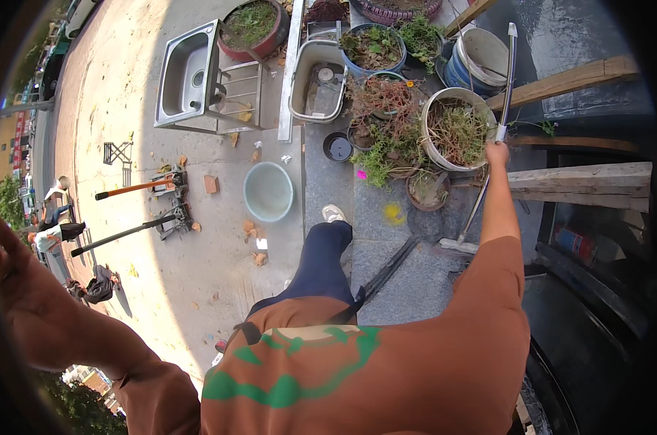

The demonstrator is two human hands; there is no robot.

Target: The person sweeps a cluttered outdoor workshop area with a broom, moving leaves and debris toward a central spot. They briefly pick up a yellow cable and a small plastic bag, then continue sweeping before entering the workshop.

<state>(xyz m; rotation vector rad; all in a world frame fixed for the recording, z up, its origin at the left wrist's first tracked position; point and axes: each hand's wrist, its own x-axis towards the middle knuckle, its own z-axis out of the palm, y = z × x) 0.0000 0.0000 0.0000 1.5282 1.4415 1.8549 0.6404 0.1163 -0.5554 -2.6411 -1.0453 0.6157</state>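
My right hand (496, 152) grips a long metal pole (507, 80) with a pale flat head (459, 243) resting on the grey paving at the bottom. The pole passes beside a white bucket (455, 127) of dry, straggly plants. My left hand (20, 290) is raised at the far left, partly cut off by the lens rim, its fingers apart and holding nothing that shows. Near my feet are pots of red-leaved and green plants (386, 101), a small dark bowl (339, 147), a brown pot (426, 190) and a pale blue basin (268, 192).
A steel sink on a stand (180, 76), a grey tub (317, 80), a red planter (248, 29) and two floor jacks (172, 221) surround me. Wooden beams (582, 185) and dark glossy surfaces line the right. Several people (49, 239) are out on the sunlit pavement at left.
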